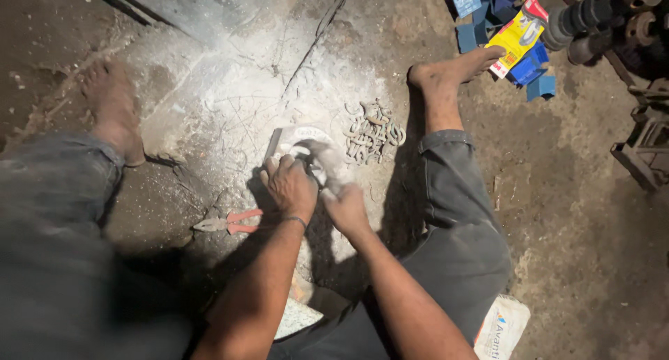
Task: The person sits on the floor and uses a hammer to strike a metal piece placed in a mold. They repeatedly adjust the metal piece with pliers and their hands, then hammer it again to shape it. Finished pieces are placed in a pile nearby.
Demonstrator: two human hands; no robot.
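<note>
left hand [289, 186] grips flat metal piece [296, 138] on floor [557, 213] | right hand [341, 193] blurred, grip unclear | piece likely stiff, heavy; hold near edge | C-shaped metal clips [373, 133] just right

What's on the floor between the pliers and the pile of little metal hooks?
In the head view, both hands sit there: the left hand and right hand work at a pale flat piece, between the pliers and the hooks.

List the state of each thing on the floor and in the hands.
Left hand: gripping the metal piece, held on the floor.
Right hand: blurred, at the same piece.
Pliers: lying flat, untouched.
Metal rings: heaped loosely.
Blue boxes: scattered, some open.
</note>
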